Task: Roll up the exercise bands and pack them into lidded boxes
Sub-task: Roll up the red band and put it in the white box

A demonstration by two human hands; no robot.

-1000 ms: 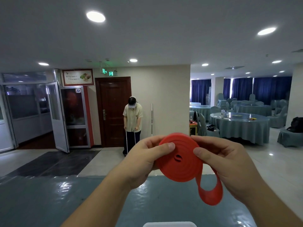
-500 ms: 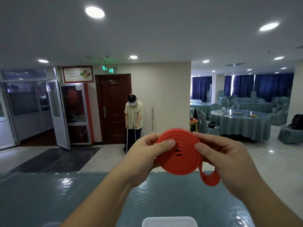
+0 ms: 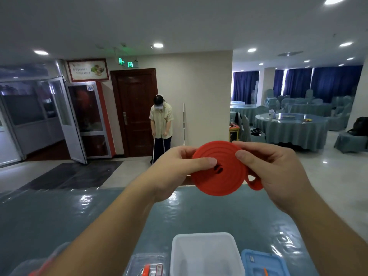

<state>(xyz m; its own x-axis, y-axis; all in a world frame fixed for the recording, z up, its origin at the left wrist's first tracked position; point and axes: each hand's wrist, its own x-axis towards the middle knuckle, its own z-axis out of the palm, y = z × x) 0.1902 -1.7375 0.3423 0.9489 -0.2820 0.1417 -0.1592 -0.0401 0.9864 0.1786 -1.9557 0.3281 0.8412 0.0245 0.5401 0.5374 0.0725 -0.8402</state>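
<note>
Solid orange-red rolled band (image 3: 219, 170) w/ dark centre slits, glossy grey-blue table cover (image 3: 79, 216), translucent white box (image 3: 205, 253), blue lid (image 3: 262, 263), dark brown door (image 3: 137, 112), navy curtains (image 3: 328, 82), pale green tablecloths (image 3: 290, 132).

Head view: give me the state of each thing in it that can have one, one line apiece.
Red band: almost fully coiled, short tail loose at its right side.
Left hand: pinching the coil.
Right hand: gripping the coil's right edge.
White box: open, no lid on, looks empty.
Blue lid: lying on the table right of the white box.
Clear box: partly cut off, red item inside.
Brown door: closed.
Glass door: swung open.
</note>
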